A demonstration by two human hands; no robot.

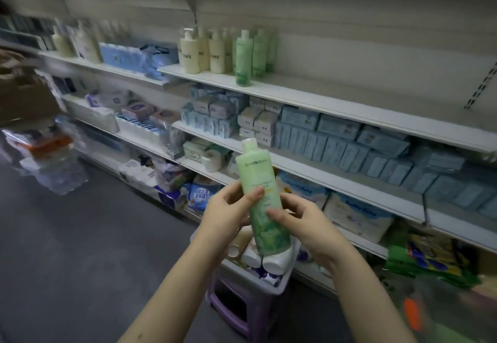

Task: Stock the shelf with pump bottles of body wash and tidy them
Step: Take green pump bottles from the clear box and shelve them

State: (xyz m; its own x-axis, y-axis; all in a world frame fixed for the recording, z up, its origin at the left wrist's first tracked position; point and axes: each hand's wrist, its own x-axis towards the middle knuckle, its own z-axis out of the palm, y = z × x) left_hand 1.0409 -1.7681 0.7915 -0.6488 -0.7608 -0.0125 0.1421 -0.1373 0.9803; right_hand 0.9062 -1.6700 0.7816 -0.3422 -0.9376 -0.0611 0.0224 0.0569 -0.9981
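Both hands on one green bottle (pixel 257 181), held upright over the tub (pixel 285 285) of stock. The left hand (pixel 228 209) curls round its left side with the thumb on the label, and the right hand (pixel 304 220) pinches it lower down.

Looks like the carry step. On the shelf (pixel 336 104), more green bottles (pixel 243 57) stand near the left end beside cream pump bottles (pixel 189 52), one out at the front edge.

Next call: lift it and set it down just right of that green row, label forward.
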